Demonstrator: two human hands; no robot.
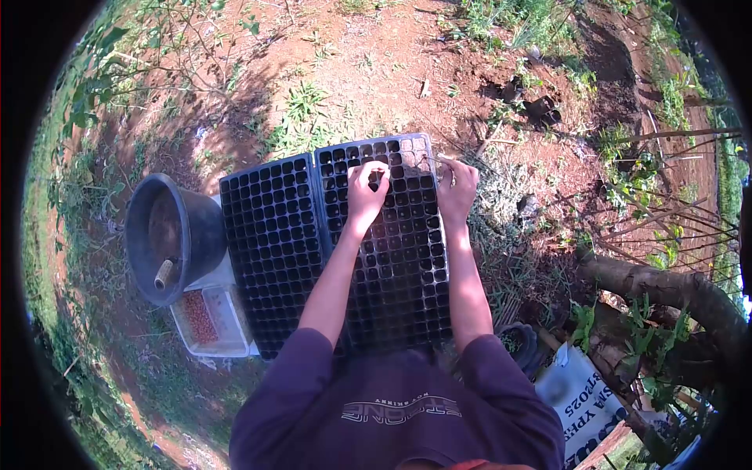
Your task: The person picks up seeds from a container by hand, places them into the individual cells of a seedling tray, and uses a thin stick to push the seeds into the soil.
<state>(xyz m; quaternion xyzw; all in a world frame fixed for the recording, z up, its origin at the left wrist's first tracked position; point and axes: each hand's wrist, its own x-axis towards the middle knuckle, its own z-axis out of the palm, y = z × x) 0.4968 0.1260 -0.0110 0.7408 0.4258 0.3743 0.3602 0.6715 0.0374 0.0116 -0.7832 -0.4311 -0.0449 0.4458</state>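
While the seedling tray (406,243) lies beneath the left hand (366,194), its long axis running from that grip toward the torso (392,384), the right hand (459,186) is nearer its right edge, both hands' fingertips drawn close, on what I cannot tell.

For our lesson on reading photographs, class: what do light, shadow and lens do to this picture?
Head view: the lens rounds the scene inside black corners; harsh sun pales the bare reddish soil; shade darkens the near cells of the right-hand black plastic seedling tray; detail is too small to tell what the left hand pinches, if anything.
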